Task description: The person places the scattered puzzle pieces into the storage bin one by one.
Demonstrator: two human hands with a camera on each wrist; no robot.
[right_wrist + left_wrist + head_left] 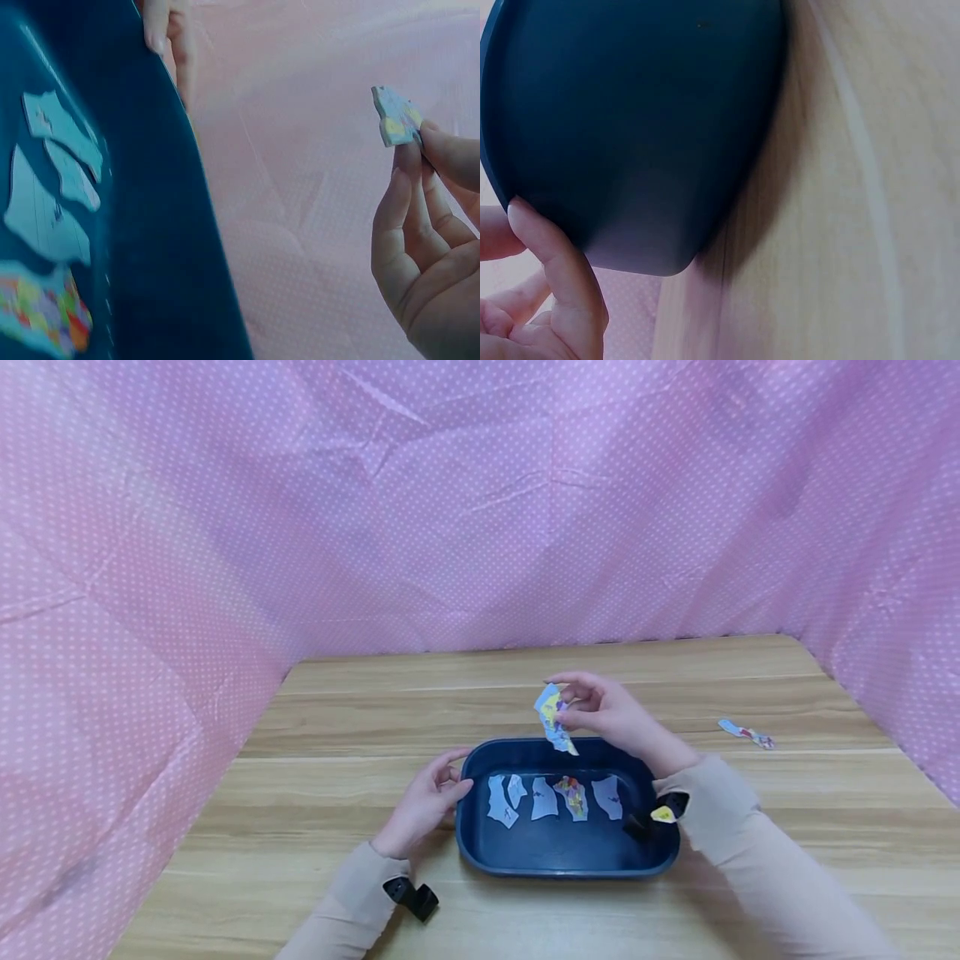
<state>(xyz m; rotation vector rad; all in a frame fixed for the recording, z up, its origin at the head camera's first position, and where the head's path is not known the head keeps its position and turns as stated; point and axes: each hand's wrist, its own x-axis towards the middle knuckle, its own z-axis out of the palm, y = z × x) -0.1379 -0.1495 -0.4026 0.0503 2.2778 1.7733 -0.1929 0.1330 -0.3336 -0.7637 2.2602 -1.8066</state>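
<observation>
My left hand (423, 802) grips the left end of a dark blue basin (567, 872), thumb over the rim and fingers outside, as the left wrist view shows. Above the basin's far rim, my right hand (603, 714) pinches a puzzle piece (551, 714) in pale blue, yellow and purple between thumb and fingertips. Several pieces lie in a row on the basin floor, among them a pale one (544, 802) and a multicoloured one (576, 800). A yellow piece (663, 814) shows beside the right wrist's black camera; I cannot tell what it rests on.
Another narrow coloured piece (746, 733) lies on the wooden table (337, 760), to the right of the basin. Pink dotted cloth (480, 527) hangs behind the table and along its sides. A black camera (412, 897) sits on the left wrist.
</observation>
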